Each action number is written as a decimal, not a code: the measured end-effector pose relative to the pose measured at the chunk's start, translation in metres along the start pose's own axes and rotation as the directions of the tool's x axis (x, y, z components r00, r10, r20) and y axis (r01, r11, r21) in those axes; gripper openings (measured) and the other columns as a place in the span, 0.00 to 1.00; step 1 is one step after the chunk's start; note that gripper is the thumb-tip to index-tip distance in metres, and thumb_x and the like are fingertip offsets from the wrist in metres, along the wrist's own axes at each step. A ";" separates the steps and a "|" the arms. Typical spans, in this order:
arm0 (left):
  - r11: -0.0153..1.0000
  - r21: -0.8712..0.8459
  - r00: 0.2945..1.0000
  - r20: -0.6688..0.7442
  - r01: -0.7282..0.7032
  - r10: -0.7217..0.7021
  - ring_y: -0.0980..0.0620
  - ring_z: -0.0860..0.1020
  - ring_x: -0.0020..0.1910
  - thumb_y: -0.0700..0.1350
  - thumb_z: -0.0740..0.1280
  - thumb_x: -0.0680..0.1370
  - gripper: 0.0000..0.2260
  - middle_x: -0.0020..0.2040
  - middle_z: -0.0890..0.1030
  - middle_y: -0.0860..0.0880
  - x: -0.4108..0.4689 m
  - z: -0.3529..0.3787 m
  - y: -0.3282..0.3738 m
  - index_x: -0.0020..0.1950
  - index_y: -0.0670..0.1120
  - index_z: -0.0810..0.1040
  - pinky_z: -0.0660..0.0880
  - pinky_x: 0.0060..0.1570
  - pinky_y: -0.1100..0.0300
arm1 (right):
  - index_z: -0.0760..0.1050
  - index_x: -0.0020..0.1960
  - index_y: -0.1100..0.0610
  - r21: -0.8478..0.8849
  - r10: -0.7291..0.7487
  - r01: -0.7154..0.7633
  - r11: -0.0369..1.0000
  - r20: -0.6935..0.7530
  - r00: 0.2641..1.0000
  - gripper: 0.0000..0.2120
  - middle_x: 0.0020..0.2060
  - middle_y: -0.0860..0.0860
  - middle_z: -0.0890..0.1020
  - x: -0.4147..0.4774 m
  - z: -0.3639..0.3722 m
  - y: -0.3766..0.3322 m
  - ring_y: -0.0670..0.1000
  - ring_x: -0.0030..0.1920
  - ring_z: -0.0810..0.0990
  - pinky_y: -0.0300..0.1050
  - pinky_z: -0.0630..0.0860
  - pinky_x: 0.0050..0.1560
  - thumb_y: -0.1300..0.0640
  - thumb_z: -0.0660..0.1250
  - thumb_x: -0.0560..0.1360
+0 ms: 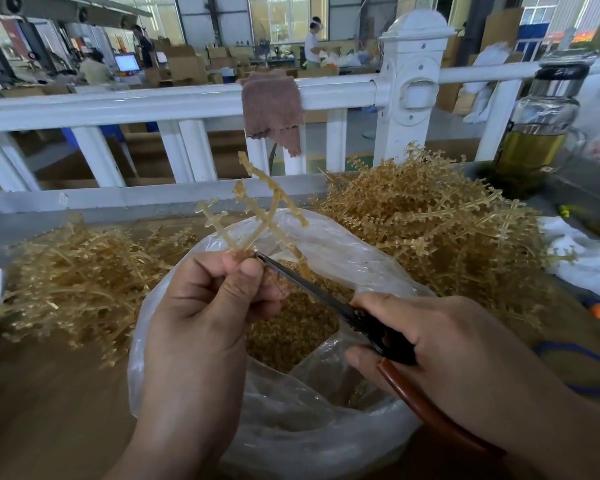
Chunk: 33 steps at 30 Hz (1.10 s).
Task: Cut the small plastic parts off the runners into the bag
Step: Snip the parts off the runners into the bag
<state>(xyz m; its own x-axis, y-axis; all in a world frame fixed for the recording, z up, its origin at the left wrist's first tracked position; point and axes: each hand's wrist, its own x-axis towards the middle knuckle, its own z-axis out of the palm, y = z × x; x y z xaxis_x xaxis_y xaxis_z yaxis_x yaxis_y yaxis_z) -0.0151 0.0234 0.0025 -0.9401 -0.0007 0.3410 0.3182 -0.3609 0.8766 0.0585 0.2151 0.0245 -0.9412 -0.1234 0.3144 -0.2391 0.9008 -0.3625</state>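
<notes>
Your table (pixel 49 393) is a brown wooden top. Right in the middle of it sits the clear plastic bag (pixel 343 244), mouth open towards you. On your left a low, flat heap of amber runners (pixel 70 282) spreads right up against the bag. On your right a taller tangle of runners (pixel 437 230) rises just behind it. Far right lie a crumpled white cloth (pixel 586 261) and a blue cord (pixel 568 351).
</notes>
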 end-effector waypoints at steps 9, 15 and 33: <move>1.000 0.012 1.000 0.001 -0.014 0.014 0.49 0.82 0.38 0.48 0.74 0.72 0.06 0.37 0.82 0.45 0.002 -0.004 -0.002 0.42 0.50 0.78 0.81 0.40 0.59 | 0.74 0.56 0.43 0.016 0.015 -0.016 1.000 0.017 1.000 0.22 0.33 0.38 0.77 -0.001 -0.001 -0.001 0.39 0.38 0.78 0.35 0.72 0.32 0.31 0.56 0.71; 0.998 0.039 0.999 0.018 -0.046 0.045 0.51 0.82 0.38 0.45 0.73 0.75 0.06 0.37 0.82 0.48 0.002 -0.003 -0.004 0.40 0.53 0.80 0.80 0.40 0.60 | 0.77 0.57 0.46 0.043 -0.004 0.003 0.999 0.019 1.000 0.24 0.34 0.39 0.79 -0.001 -0.003 -0.002 0.39 0.36 0.78 0.36 0.74 0.33 0.32 0.56 0.72; 0.998 0.034 0.998 0.021 -0.057 0.056 0.50 0.81 0.38 0.45 0.69 0.74 0.03 0.37 0.81 0.47 0.001 -0.004 -0.003 0.42 0.52 0.80 0.80 0.40 0.60 | 0.74 0.55 0.45 0.129 -0.019 0.004 0.992 0.113 0.993 0.24 0.39 0.43 0.81 0.000 -0.004 0.003 0.42 0.37 0.79 0.43 0.75 0.36 0.29 0.57 0.72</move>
<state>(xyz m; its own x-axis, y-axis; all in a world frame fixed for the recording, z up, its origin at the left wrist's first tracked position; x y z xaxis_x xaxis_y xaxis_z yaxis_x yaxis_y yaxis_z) -0.0172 0.0211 -0.0015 -0.9178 -0.0013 0.3970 0.3754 -0.3285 0.8667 0.0582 0.2196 0.0268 -0.9575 -0.1863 0.2203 -0.2717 0.8393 -0.4710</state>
